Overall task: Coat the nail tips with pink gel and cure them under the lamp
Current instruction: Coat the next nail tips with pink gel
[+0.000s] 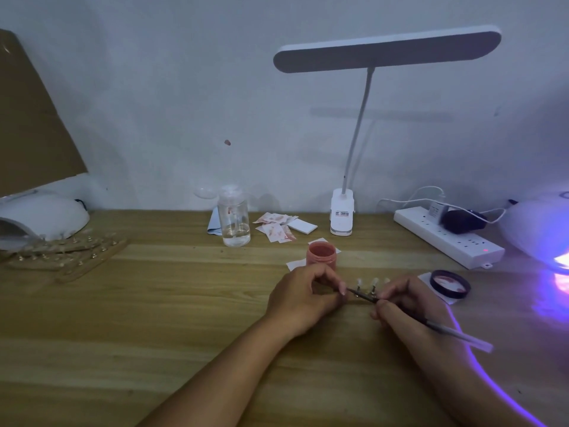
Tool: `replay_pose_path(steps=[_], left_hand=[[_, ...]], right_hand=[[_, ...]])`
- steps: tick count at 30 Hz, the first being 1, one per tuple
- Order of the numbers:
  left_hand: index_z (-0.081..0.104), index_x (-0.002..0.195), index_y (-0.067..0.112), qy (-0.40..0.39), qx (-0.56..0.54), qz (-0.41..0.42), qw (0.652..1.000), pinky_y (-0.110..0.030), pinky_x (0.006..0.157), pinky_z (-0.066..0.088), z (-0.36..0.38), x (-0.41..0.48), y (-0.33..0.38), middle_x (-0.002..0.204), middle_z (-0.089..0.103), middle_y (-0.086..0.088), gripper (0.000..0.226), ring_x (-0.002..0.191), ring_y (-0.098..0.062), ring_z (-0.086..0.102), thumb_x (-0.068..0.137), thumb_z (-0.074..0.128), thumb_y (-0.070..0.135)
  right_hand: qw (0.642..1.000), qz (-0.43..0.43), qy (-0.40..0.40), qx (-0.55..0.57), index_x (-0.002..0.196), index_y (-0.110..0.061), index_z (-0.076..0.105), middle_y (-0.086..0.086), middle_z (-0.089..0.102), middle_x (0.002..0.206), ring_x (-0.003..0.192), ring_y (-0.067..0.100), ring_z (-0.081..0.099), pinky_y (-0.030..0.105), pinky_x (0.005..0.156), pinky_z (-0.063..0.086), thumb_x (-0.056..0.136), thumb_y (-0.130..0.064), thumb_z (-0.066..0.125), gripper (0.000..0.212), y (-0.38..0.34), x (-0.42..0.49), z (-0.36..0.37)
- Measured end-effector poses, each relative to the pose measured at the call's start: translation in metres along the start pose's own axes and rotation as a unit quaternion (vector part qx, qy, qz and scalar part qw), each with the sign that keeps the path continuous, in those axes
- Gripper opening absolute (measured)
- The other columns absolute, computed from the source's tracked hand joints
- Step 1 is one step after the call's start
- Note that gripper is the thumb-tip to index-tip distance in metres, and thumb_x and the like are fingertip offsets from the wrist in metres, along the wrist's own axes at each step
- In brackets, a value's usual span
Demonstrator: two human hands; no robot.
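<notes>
My left hand (303,298) curls round the left end of a small strip of clear nail tips (366,286) on the wooden desk (172,303). My right hand (403,300) pinches a thin brush (443,329) whose tip points left across the strip. An open jar of pink gel (321,255) stands just behind my left hand. Its dark lid (450,284) lies to the right on white paper. A curing lamp (542,229) glows violet at the right edge. Another white curing lamp (40,217) sits unlit at the far left.
Several wooden strips of nail tips (67,254) lie at the left. A clear bottle (234,218), stained paper wipes (278,229), a white desk lamp (341,215) and a power strip (446,238) line the back. Cardboard (27,118) leans at the left wall.
</notes>
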State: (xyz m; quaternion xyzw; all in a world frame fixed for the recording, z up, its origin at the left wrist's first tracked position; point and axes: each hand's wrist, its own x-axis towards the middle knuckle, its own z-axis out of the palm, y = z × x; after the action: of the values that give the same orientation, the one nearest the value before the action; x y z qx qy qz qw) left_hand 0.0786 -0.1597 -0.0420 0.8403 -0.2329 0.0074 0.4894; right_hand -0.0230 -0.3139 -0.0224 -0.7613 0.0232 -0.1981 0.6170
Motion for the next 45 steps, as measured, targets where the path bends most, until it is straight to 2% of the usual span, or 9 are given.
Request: replay_pose_path(steps=[4,7,9,15,22,27,31,35,45], left_hand=[[0.069,0.077,0.037,0.001,-0.006,0.002,1.000,-0.023,0.067,0.040,-0.0001,-0.0002,0.0002,0.081,0.068,0.026,0.014,0.063,0.011,0.053,0.078,0.078,0.026],[0.068,0.075,0.040,0.003,-0.001,-0.003,1.000,-0.024,0.067,0.041,0.0004,0.0003,0.0008,0.081,0.069,0.026,0.016,0.065,0.010,0.054,0.077,0.078,0.027],[0.068,0.076,0.039,0.006,-0.001,-0.003,1.000,-0.023,0.066,0.040,0.0006,0.0004,0.0004,0.080,0.068,0.026,0.016,0.064,0.010,0.054,0.077,0.077,0.026],[0.069,0.076,0.038,0.005,0.001,-0.006,1.000,-0.023,0.065,0.039,-0.0001,-0.0002,0.0005,0.076,0.066,0.028,0.015,0.063,0.010,0.052,0.078,0.078,0.026],[0.069,0.075,0.036,0.000,0.006,-0.006,1.000,-0.022,0.066,0.038,-0.0007,-0.0008,0.0022,0.078,0.067,0.027,0.013,0.062,0.011,0.052,0.078,0.078,0.026],[0.070,0.074,0.035,0.006,-0.006,-0.004,1.000,-0.025,0.071,0.043,-0.0001,0.0000,0.0010,0.079,0.068,0.024,0.012,0.068,0.008,0.054,0.077,0.079,0.029],[0.072,0.078,0.033,0.009,-0.008,-0.003,1.000,-0.026,0.073,0.046,0.0007,0.0017,-0.0009,0.080,0.069,0.023,0.010,0.071,0.007,0.056,0.076,0.081,0.030],[0.071,0.077,0.035,0.009,-0.016,0.000,1.000,-0.026,0.074,0.047,0.0010,0.0030,-0.0022,0.079,0.070,0.021,0.014,0.073,0.006,0.058,0.077,0.081,0.026],[0.074,0.081,0.032,0.008,-0.012,0.000,1.000,-0.022,0.069,0.041,0.0006,0.0015,-0.0018,0.081,0.071,0.021,0.009,0.069,0.010,0.056,0.077,0.082,0.029]], right_hand=[[1.000,0.001,0.008,0.002,0.079,-0.009,0.061,0.011,0.071,0.073,0.069,0.020,0.066,0.030,0.066,0.048,0.078,0.006,0.068,0.016,0.0016,0.0006,-0.0002],[1.000,-0.009,0.009,0.016,0.083,-0.007,0.061,0.011,0.072,0.076,0.070,0.014,0.067,0.017,0.063,0.049,0.081,0.005,0.068,0.015,0.0021,0.0006,0.0005],[1.000,-0.009,0.001,0.007,0.083,-0.007,0.061,0.010,0.072,0.074,0.067,0.010,0.067,0.013,0.060,0.047,0.082,0.005,0.068,0.014,0.0028,0.0007,0.0017],[1.000,-0.011,0.007,-0.007,0.079,-0.011,0.061,0.008,0.072,0.071,0.065,0.012,0.066,0.029,0.066,0.049,0.080,0.002,0.068,0.015,0.0020,-0.0003,0.0009],[0.999,-0.008,0.023,0.021,0.076,-0.012,0.059,0.014,0.069,0.068,0.066,0.022,0.061,0.039,0.070,0.045,0.078,0.006,0.065,0.019,0.0030,0.0006,0.0005],[0.999,-0.042,-0.002,0.026,0.082,-0.008,0.060,0.012,0.068,0.072,0.064,0.013,0.058,0.016,0.057,0.042,0.079,0.010,0.067,0.019,0.0036,0.0015,0.0022],[0.997,-0.060,-0.026,0.028,0.082,-0.008,0.061,0.004,0.068,0.073,0.067,0.010,0.060,0.014,0.060,0.043,0.079,0.013,0.067,0.022,0.0046,0.0012,0.0010],[0.996,-0.072,-0.045,0.011,0.082,-0.010,0.064,0.008,0.071,0.083,0.078,0.019,0.067,0.020,0.067,0.049,0.078,0.014,0.066,0.025,0.0042,0.0012,0.0002],[0.996,-0.063,-0.039,0.047,0.080,-0.002,0.060,-0.001,0.067,0.071,0.064,0.003,0.058,0.012,0.056,0.040,0.078,0.020,0.058,0.022,0.0025,0.0012,0.0004]])
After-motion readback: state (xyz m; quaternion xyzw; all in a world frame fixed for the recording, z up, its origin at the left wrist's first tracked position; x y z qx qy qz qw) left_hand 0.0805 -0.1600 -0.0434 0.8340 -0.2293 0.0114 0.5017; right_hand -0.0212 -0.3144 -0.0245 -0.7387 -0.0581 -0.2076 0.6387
